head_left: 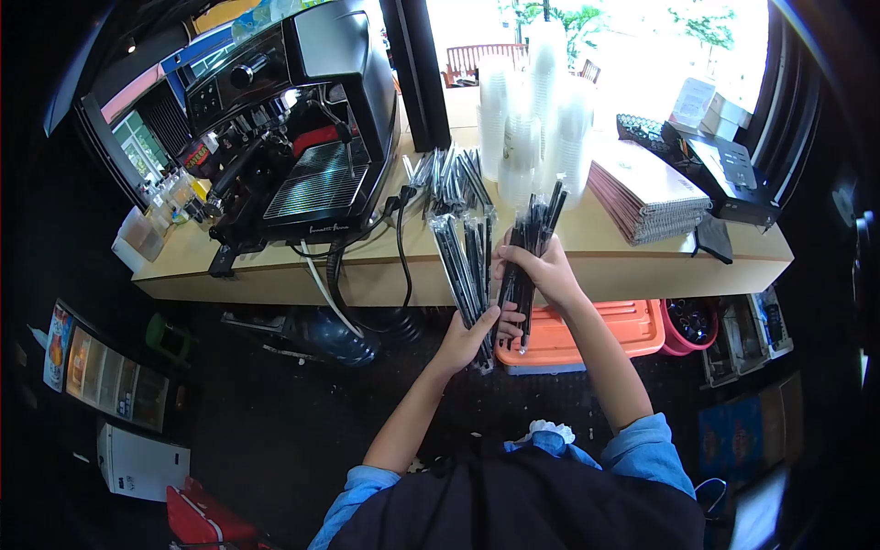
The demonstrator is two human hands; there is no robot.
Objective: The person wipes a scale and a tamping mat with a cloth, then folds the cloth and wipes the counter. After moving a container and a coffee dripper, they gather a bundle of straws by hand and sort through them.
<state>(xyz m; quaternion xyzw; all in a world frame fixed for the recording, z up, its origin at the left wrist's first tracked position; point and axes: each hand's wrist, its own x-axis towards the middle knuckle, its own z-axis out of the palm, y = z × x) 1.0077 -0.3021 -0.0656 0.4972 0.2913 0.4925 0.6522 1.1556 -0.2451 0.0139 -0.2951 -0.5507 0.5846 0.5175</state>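
Straws gripped in both hands

Head view: over the worktop's (623, 240) front edge, left hand (469, 337) wraps one black straw pack (458, 261), right hand (547, 271) wraps another bundle (536, 225). Both point long-ways toward the far edge, with low ends partly hidden.

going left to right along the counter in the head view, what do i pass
small bottles → espresso machine → wrapped black straws → stacks of clear cups → brown paper stack → black countertop device
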